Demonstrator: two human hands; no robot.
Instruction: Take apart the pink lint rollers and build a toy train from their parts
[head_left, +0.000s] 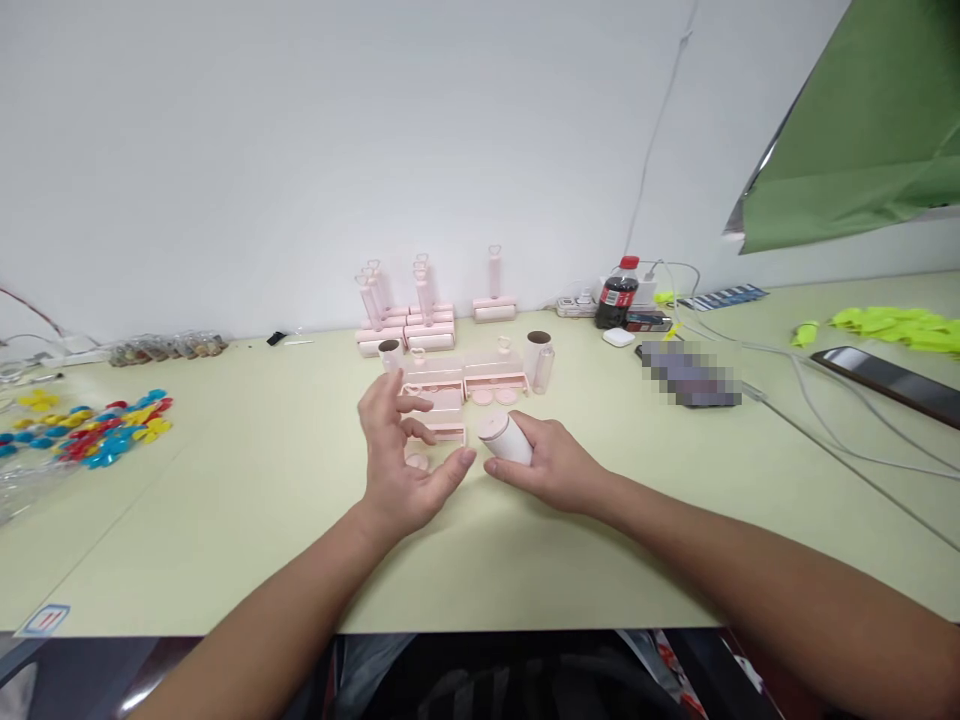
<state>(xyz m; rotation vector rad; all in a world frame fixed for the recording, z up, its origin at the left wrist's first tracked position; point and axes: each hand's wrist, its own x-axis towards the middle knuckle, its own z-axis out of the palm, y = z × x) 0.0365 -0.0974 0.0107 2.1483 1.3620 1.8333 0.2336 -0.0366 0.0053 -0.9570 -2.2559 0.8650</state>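
My right hand (562,465) is wrapped round a white lint roller refill (514,443), tilted, with a pink disc cap on the end facing left. Just left of it, my left hand (401,470) hovers with thumb and fingers spread and nothing between them. Behind the hands lie open pink plastic cases (496,382), partly covered by my left fingers. Two round pink caps (495,396) rest in front of one case. A white roll with a brown core (537,348) stands beside a clear pink tube handle (544,372); another roll (390,350) stands at the left.
Several assembled pink lint rollers (430,335) stand against the wall, with one more (494,310) to their right. A cola bottle (619,295), a blurred phone (690,375) and cables are at right. Colourful plastic pieces (112,430) lie at left.
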